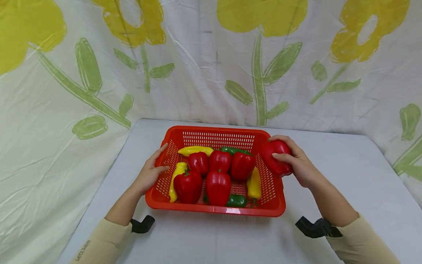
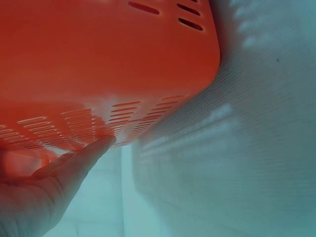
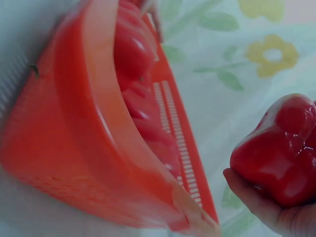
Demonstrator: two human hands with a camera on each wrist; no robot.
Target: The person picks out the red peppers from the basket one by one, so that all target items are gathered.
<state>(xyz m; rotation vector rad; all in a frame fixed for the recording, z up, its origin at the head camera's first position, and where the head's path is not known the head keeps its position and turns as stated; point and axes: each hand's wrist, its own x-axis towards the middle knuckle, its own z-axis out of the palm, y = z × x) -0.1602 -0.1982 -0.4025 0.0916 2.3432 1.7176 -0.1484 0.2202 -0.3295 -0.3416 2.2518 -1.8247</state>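
The right hand is gripping a red pepper beside the basket; the left hand (fingers extended) is touching the basket's left side.

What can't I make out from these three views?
Head: part of the front green pepper, hidden behind a red bell pepper.
Head: lettering on the left sleeve, too small.
Left wrist: everything inside the basket, hidden by its outer side.
Right wrist: held pepper, partly cut off by right edge.
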